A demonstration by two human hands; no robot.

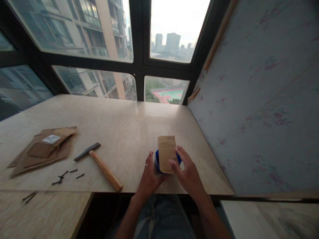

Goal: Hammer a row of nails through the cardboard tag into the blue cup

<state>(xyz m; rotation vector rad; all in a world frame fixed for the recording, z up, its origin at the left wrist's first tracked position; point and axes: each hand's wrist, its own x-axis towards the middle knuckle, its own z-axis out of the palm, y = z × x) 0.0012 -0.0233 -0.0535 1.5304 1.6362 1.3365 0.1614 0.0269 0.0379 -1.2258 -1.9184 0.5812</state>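
A tan piece of cardboard (166,159), with rows of small holes near its far end, lies across the top of a round blue container (157,157). My left hand (149,176), a ring on one finger, curves around the container's left side with its thumb at the near side. On the right, my right hand (188,171) has its thumb on the cardboard and its fingers at the board's right edge. The cardboard covers most of the container's opening, so its contents are hidden.
A hammer (106,170) with a wooden handle lies left of my hands. Beside it are several loose dark nails (61,179). Flat brown cardboard packets (45,146) are stacked farther left. A papered wall (264,109) bounds the counter (119,122) on the right; windows stand behind.
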